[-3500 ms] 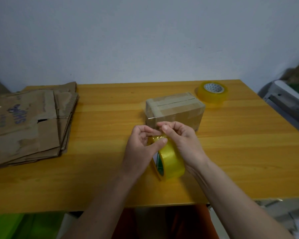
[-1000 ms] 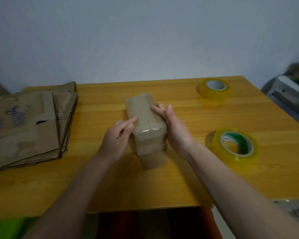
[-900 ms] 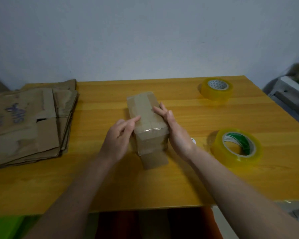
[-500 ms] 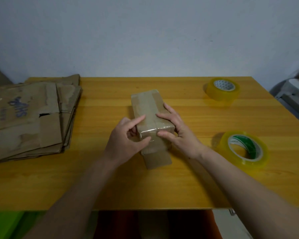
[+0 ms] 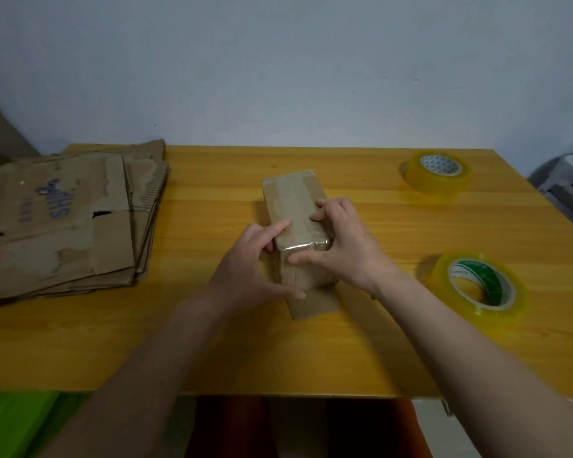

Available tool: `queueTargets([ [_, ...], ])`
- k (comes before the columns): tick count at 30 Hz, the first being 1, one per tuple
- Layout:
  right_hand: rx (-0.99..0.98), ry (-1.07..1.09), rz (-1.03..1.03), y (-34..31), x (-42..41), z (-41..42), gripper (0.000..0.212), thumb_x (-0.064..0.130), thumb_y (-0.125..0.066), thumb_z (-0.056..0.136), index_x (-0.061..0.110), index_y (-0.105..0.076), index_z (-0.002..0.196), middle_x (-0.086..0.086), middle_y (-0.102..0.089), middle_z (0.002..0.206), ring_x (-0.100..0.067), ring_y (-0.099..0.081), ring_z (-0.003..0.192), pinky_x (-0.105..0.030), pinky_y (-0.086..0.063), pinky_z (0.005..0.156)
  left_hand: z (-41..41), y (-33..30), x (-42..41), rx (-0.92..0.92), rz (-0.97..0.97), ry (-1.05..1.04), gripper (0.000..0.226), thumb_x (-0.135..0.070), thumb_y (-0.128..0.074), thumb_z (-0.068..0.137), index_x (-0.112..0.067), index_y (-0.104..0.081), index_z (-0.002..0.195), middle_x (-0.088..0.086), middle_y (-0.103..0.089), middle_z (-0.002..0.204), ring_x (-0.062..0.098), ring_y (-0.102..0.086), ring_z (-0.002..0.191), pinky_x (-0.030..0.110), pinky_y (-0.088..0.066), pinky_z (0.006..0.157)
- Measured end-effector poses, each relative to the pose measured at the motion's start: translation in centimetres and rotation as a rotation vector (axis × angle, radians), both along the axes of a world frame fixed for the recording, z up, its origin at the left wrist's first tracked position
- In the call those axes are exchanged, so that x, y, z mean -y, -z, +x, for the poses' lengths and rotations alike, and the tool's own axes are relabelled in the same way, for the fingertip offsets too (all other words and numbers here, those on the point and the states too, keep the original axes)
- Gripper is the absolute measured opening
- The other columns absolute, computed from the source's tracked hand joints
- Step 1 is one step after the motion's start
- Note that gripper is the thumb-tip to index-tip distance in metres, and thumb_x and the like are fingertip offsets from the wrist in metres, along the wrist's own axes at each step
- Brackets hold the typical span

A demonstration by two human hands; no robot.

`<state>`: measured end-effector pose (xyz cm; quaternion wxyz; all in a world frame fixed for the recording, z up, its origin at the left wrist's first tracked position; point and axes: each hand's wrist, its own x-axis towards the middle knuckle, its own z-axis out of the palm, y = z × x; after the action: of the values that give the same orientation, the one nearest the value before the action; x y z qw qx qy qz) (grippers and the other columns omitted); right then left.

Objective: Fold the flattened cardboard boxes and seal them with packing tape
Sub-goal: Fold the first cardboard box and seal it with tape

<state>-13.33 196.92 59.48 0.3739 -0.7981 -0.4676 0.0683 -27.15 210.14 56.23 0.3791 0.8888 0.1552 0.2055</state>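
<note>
A small brown cardboard box (image 5: 293, 200) lies lengthwise in the middle of the wooden table (image 5: 361, 352), with clear tape over its top and near end. One flap lies flat on the table at its near end. My left hand (image 5: 252, 269) grips the box's near left corner, index finger on top and thumb along the bottom of the end face. My right hand (image 5: 344, 246) grips the near right corner, with fingers on top and the thumb pressing the taped end face. A tape roll with a green core (image 5: 480, 285) lies flat to the right.
A stack of flattened cardboard boxes (image 5: 60, 219) covers the table's left side. A second yellow tape roll (image 5: 437, 171) lies at the back right. A grey object (image 5: 566, 186) stands off the table's right edge. Something green (image 5: 10, 421) sits below the front left edge.
I put the tape roll down at the right and turned the box lengthwise. In the last half second my right thumb slid left across the taped end and my left thumb dropped lower.
</note>
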Motion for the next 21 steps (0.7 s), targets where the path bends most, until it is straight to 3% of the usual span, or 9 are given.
queueTargets([
  [4,0.008,0.001,-0.009,-0.3,-0.2,-0.1,0.069,0.047,-0.085,0.059,0.016,-0.051,0.111,0.004,-0.044,0.124,-0.013,-0.051,0.109,-0.039,-0.047,0.090,-0.4,-0.7,-0.2,-0.071,0.023,0.015,0.119,-0.051,-0.091,0.041,-0.039,-0.035,0.145,-0.008,-0.043,0.107,0.010,-0.049,0.100,0.032,-0.047,0.093],
  [7,-0.005,-0.041,-0.054,-0.4,0.4,0.1,0.076,0.036,-0.087,0.060,0.015,-0.049,0.123,0.005,-0.040,0.135,-0.011,-0.046,0.119,-0.038,-0.043,0.099,-0.6,-1.5,-0.4,-0.142,0.051,0.050,0.110,-0.028,-0.092,0.057,-0.038,-0.031,0.147,-0.007,-0.043,0.108,0.010,-0.048,0.103,0.032,-0.045,0.094],
  [9,-0.013,-0.041,-0.118,-0.7,0.2,-0.3,0.084,0.045,-0.084,0.062,0.015,-0.044,0.129,0.004,-0.038,0.136,-0.015,-0.043,0.121,-0.037,-0.041,0.102,-0.5,-1.8,-0.7,-0.171,0.081,0.079,0.102,-0.017,-0.086,0.066,-0.037,-0.028,0.148,-0.007,-0.043,0.107,0.011,-0.048,0.100,0.033,-0.046,0.092],
  [13,0.183,0.074,-0.202,-1.2,-1.0,-1.7,0.077,0.072,-0.064,0.066,0.019,-0.048,0.119,0.003,-0.043,0.123,-0.021,-0.044,0.107,-0.035,-0.043,0.089,-0.5,-1.5,-1.1,-0.103,0.086,0.074,0.081,0.006,-0.060,0.081,-0.035,-0.034,0.147,-0.003,-0.047,0.104,0.016,-0.050,0.094,0.039,-0.049,0.086],
  [15,0.209,0.084,-0.172,-1.0,-1.0,-1.7,0.073,0.072,-0.063,0.065,0.020,-0.050,0.115,0.004,-0.045,0.122,-0.021,-0.044,0.105,-0.034,-0.044,0.086,-0.5,-1.0,-1.1,-0.032,0.080,0.053,0.072,0.010,-0.050,0.087,-0.033,-0.040,0.144,-0.001,-0.049,0.102,0.017,-0.051,0.095,0.035,-0.049,0.085],
  [19,0.198,0.034,-0.125,-0.6,-0.2,-0.9,0.068,0.064,-0.071,0.064,0.023,-0.056,0.117,0.009,-0.048,0.126,-0.019,-0.045,0.105,-0.037,-0.046,0.085,-0.3,-0.3,-1.4,0.049,0.114,0.041,0.066,0.013,-0.041,0.089,-0.028,-0.047,0.140,-0.002,-0.051,0.098,0.013,-0.050,0.090,0.014,-0.041,0.078],
  [21,0.191,0.011,-0.150,-0.7,0.1,-0.6,0.070,0.060,-0.074,0.065,0.023,-0.054,0.121,0.009,-0.046,0.130,-0.020,-0.045,0.108,-0.037,-0.045,0.088,-0.1,-0.3,-1.3,0.069,0.116,0.041,0.067,0.015,-0.039,0.088,-0.026,-0.049,0.139,-0.002,-0.051,0.096,0.013,-0.050,0.089,0.012,-0.039,0.077],
])
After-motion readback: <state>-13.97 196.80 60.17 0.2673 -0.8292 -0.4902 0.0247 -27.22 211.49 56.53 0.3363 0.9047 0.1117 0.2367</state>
